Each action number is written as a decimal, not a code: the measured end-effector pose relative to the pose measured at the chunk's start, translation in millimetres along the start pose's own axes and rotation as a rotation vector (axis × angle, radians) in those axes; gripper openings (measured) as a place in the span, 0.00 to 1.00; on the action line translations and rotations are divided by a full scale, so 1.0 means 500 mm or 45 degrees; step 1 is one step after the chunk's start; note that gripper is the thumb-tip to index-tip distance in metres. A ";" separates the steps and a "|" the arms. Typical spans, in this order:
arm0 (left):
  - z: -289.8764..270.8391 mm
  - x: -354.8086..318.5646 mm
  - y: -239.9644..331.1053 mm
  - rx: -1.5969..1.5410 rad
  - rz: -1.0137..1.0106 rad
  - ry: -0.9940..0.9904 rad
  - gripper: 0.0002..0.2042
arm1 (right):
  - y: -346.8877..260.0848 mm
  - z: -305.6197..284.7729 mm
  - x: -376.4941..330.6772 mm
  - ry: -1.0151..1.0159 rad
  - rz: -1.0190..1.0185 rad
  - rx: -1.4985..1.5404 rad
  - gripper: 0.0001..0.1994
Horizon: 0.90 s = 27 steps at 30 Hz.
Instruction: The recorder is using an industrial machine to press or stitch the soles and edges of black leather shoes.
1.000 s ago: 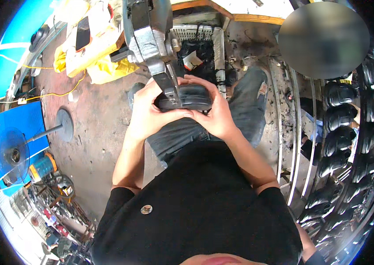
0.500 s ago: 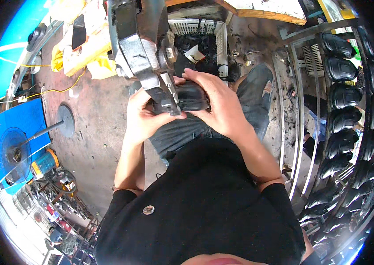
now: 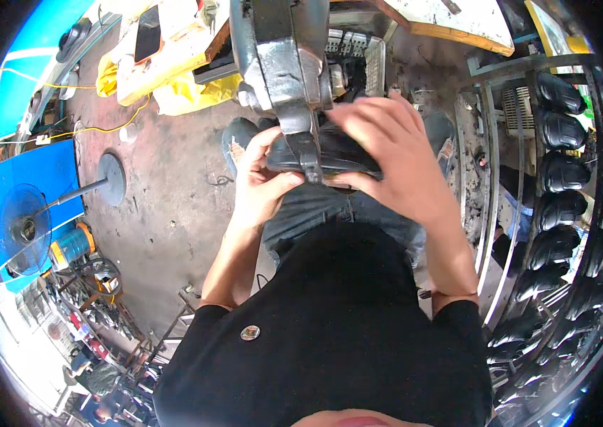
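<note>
A black shoe (image 3: 347, 155) lies crosswise under the grey metal arm of a machine (image 3: 276, 67), whose narrow tip (image 3: 309, 160) comes down over it and hides part of its middle. My left hand (image 3: 260, 181) grips the shoe's left end, thumb along the near edge. At the other end is my right hand (image 3: 397, 156), its thumb pressed to the near edge; its fingers arch over the far side and are smeared by motion. Whether the tip presses on the shoe or just passes in front of it, I cannot tell.
Right of me stands a metal rack (image 3: 490, 206) with rows of black shoes (image 3: 564, 171). Behind the machine is a pale plastic crate (image 3: 374, 67) of dark pieces. A wooden-edged table (image 3: 458, 28) stands far right, a yellow cloth (image 3: 191, 96) far left, a fan (image 3: 27, 229) at left.
My view has shifted, so most things sit further right or lower. The shoe shows at a different angle under the tip, and my right hand's fingers have lifted and spread over it.
</note>
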<state>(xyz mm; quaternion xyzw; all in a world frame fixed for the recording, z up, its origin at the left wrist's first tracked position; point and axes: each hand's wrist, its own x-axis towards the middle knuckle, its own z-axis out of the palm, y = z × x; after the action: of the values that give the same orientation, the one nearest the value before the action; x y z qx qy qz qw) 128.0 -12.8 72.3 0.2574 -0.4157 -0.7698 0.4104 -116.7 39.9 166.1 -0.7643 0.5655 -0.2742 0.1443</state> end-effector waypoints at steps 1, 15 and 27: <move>0.000 0.000 -0.006 0.006 -0.059 -0.001 0.35 | 0.043 0.031 -0.035 0.043 0.061 0.112 0.45; 0.071 0.037 0.008 0.067 -0.014 -0.280 0.33 | 0.217 0.185 -0.287 0.335 0.782 1.501 0.64; 0.087 0.031 -0.020 -0.237 -0.001 -0.183 0.36 | 0.196 -0.032 -0.274 0.361 0.780 0.830 0.59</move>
<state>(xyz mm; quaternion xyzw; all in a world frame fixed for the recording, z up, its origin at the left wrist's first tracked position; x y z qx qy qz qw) 83.4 -4.3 85.6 0.1626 -0.3707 -0.8216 0.4014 -232.0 139.2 91.9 -0.4321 0.6636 -0.4840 0.3724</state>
